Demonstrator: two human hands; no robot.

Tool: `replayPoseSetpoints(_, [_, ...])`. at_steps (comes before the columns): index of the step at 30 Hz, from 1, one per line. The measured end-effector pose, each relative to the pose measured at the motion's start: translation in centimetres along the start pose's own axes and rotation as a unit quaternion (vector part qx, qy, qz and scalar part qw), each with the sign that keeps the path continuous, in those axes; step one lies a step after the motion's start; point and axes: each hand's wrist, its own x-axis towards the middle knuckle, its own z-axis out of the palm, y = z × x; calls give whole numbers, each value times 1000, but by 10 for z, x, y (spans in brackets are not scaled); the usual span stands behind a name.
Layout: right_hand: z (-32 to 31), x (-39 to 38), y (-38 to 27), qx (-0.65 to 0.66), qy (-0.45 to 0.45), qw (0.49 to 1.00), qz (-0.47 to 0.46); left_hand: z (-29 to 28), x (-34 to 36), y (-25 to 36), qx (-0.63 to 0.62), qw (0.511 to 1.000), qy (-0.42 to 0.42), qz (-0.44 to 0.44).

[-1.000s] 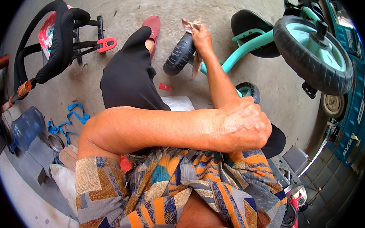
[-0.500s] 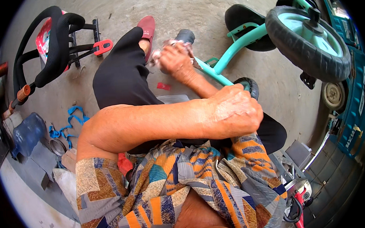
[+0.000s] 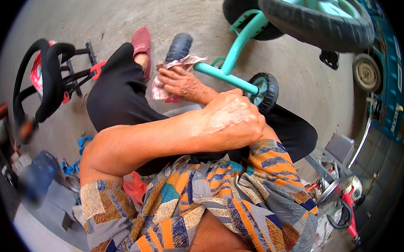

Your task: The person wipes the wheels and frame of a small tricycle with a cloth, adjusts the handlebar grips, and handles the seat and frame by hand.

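Observation:
A teal tricycle frame lies tipped over on the floor, its big front wheel raised at the upper right. One small black rear wheel is at the far left of its axle, the other rear wheel nearer me. My right hand grips a red-and-white checked cloth against the axle end beside the far small wheel. Crossing over my right forearm, my left hand is closed in a fist close to the nearer wheel. Its fingers and whatever they hold are hidden.
A black tubular frame with padded loops stands at the left. Blue straps and a blue plastic bottle lie lower left. A teal vehicle borders the right side. Tools with red handles are piled at the lower right.
The tricycle and both hands have shifted left in the view. My right hand, blurred before, now shows clearly with the cloth spread around the axle end.

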Motion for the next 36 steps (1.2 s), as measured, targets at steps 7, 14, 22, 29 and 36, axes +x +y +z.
replayPoseSetpoints(7, [-27, -25, 24, 35, 107, 993, 30, 21, -2, 11, 56, 995, -77, 42])
replayPoseSetpoints(14, [-108, -179, 68, -78, 230, 820, 518, 19, -15, 21, 78, 974, -203, 70])
replayPoseSetpoints(22, [-133, -257, -10, -124, 153, 744, 638, 46, -25, 10, -26, 960, -275, -36])
replayPoseSetpoints(29, [-125, -249, 28, -46, 88, 680, 726, 65, -13, 13, -7, 939, -344, -22])
replayPoseSetpoints(36, [-112, -268, 109, 50, -91, 707, 700, 67, 2, 3, 106, 933, -343, 26])
